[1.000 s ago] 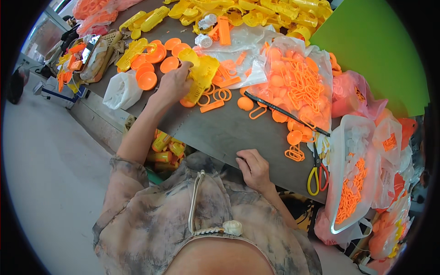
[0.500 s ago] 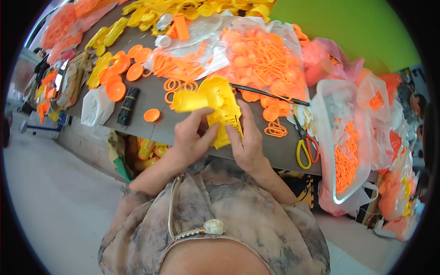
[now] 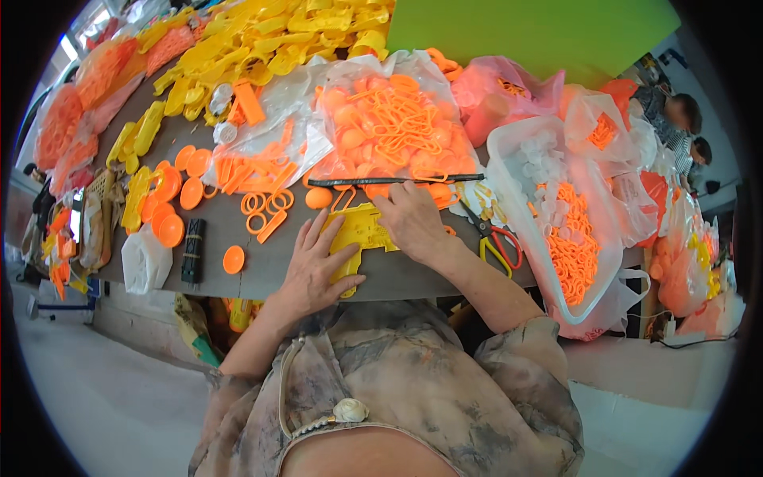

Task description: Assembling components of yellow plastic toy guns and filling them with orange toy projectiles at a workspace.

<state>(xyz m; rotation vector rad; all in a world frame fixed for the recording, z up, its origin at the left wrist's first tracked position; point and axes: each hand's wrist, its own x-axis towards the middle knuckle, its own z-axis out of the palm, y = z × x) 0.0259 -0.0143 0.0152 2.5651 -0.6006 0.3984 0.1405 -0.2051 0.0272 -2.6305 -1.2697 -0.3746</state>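
Observation:
A yellow moulded plastic part lies at the near edge of the grey table. My left hand rests on its left side with the fingers spread and the thumb apart. To the right, my right hand reaches over the part's far corner with its fingers drawn together. Those fingertips meet a thin black strip at the near side of a bag of orange plastic pieces. What they pinch there, if anything, is hidden. Left of the strip sits a small orange ball-shaped piece.
Scissors with yellow and red handles lie beside a translucent bin holding orange links. Orange rings, orange cups and a black bundle are on the left. Yellow parts heap at the back. People are far right.
The yellow part, held up in both hands before, is now down on the table. My right hand has left it and moved to the black strip. The view has shifted rightward.

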